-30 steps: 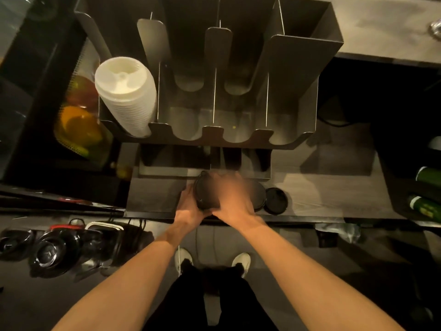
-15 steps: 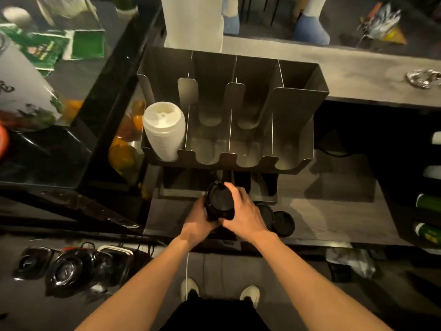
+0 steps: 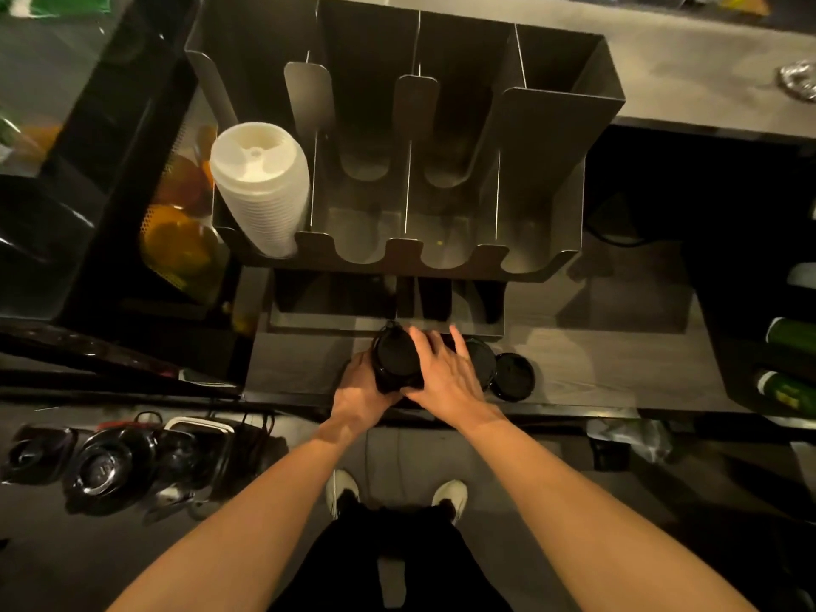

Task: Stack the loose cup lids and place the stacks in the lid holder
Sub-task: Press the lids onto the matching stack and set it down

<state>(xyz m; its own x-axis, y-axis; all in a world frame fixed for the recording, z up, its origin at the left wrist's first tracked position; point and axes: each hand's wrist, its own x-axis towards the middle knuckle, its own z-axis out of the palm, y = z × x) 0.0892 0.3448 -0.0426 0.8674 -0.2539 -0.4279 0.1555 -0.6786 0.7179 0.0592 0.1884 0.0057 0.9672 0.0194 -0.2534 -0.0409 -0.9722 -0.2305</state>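
Though a white stack (image 3: pixel 265 187) fills 1 of 4 slots in the holder (image 3: pixel 552 125), the black stack (image 3: pixel 395 360) is not yet placed, held above the surface (image 3: pixel 618 368) by the left hand (image 3: pixel 360 390), its grip curled round it, the right hand (image 3: pixel 441 377) spread over it, 2 lids (image 3: pixel 514 375) loose beside.

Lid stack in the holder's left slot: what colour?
The lid stack is white; head view shows it best.
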